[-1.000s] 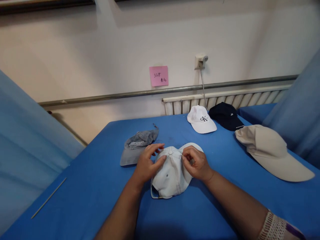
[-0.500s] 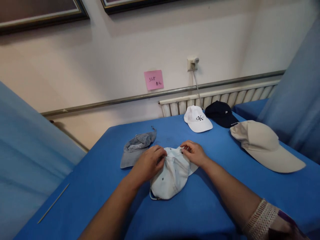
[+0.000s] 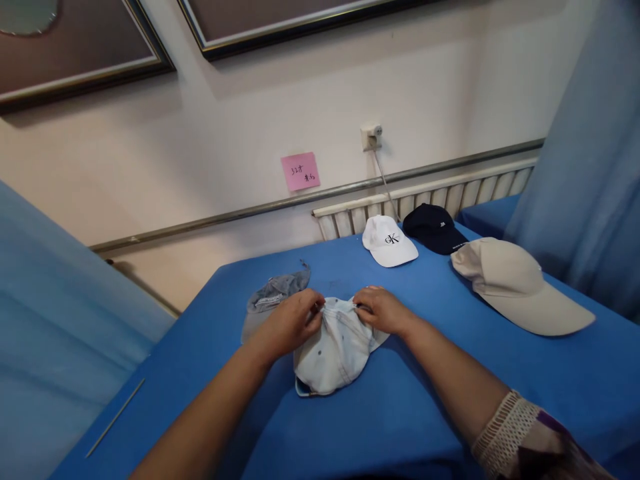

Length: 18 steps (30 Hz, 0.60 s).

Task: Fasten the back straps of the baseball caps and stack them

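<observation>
The pale denim cap (image 3: 333,357) sat at the lower centre of the frame, crown towards me, its strap opening low on the left and part of its brim showing on the right. My left hand (image 3: 290,323) had its fingers drawn together on a fold at the crown's upper left; my right hand (image 3: 383,310) had its fingers pinched on cloth at the upper right, near the brim.

As I judged it, this handling called for a light, matched grip on both sides, with gentle, even tension so the creases between the hands eased without skewing the seams. Tugging one side alone could have twisted the crown or slid it over the blue worktop (image 3: 190,333). The left hand also wanted care, being right beside the grey cap (image 3: 255,321), whose soft crown could easily have been nudged.
</observation>
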Each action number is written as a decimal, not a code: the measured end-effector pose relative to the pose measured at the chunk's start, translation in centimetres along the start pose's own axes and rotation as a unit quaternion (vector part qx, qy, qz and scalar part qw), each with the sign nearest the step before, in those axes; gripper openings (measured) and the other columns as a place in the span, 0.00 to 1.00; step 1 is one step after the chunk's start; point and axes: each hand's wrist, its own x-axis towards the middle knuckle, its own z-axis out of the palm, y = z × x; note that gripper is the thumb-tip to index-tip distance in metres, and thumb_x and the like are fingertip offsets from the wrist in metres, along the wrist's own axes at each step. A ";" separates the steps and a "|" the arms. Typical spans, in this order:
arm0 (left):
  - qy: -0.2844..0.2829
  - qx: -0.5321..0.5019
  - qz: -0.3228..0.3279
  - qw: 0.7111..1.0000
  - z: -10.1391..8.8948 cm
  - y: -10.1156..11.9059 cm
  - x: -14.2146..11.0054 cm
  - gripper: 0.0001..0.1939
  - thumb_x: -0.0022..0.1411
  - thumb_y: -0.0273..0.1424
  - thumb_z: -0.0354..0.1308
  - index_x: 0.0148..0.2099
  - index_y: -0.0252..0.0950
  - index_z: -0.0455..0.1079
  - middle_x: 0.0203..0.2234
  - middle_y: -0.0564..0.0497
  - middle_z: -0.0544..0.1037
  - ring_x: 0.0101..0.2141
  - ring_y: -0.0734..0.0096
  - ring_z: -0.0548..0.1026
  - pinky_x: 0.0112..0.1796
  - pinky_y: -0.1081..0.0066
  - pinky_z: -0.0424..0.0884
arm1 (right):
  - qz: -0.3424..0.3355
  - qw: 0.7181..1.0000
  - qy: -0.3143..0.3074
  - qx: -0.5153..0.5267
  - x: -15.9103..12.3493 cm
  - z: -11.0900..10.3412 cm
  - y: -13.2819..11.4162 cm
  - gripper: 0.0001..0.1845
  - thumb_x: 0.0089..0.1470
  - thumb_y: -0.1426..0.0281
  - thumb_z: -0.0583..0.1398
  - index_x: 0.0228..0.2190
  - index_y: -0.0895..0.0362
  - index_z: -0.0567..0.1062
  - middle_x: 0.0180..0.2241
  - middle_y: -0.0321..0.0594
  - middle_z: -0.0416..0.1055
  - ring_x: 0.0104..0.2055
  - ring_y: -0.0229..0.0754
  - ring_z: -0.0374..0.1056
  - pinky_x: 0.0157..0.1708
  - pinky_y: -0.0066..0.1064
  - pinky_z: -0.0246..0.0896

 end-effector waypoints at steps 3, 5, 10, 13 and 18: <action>0.005 0.004 -0.003 1.000 -0.2 -0.4 -0.1 0.07 0.60 0.29 0.53 0.42 0.38 0.66 0.34 0.51 0.74 0.34 0.68 0.73 0.34 0.70 0.67 | 0.010 1.000 0.017 -0.015 0.0 -0.3 0.0 0.05 0.56 0.73 0.56 0.32 0.55 0.72 0.34 0.39 0.73 0.39 0.40 0.67 0.42 0.32 0.57; 0.003 0.010 0.003 1.000 -0.4 -0.6 0.1 0.08 0.59 0.28 0.52 0.43 0.37 0.66 0.34 0.50 0.74 0.34 0.68 0.73 0.35 0.69 0.67 | 0.018 0.999 0.032 -0.013 -0.1 -0.6 -0.2 0.03 0.55 0.73 0.56 0.31 0.56 0.70 0.34 0.39 0.73 0.38 0.40 0.67 0.41 0.31 0.57; -0.009 0.040 0.037 0.998 -1.4 -0.6 1.7 0.08 0.58 0.26 0.52 0.42 0.37 0.66 0.33 0.50 0.74 0.34 0.67 0.73 0.35 0.70 0.67 | 0.033 0.997 0.067 -0.036 -0.7 -2.3 -1.7 0.04 0.51 0.75 0.56 0.28 0.55 0.66 0.31 0.37 0.70 0.36 0.40 0.65 0.38 0.30 0.57; -0.008 0.059 0.065 0.996 -1.7 0.0 3.3 0.09 0.58 0.26 0.52 0.43 0.36 0.66 0.34 0.49 0.74 0.33 0.68 0.72 0.35 0.70 0.67 | 0.061 0.989 0.110 -0.073 -1.9 -3.7 -2.6 0.04 0.50 0.75 0.55 0.27 0.54 0.65 0.30 0.38 0.69 0.35 0.41 0.64 0.38 0.31 0.56; -0.013 0.080 0.150 0.985 -0.9 2.0 6.8 0.09 0.59 0.25 0.50 0.43 0.35 0.66 0.36 0.47 0.73 0.36 0.67 0.71 0.38 0.69 0.66 | 0.114 0.968 0.170 -0.143 -4.9 -4.7 -2.6 0.03 0.52 0.73 0.54 0.27 0.54 0.64 0.28 0.38 0.66 0.33 0.43 0.63 0.36 0.33 0.54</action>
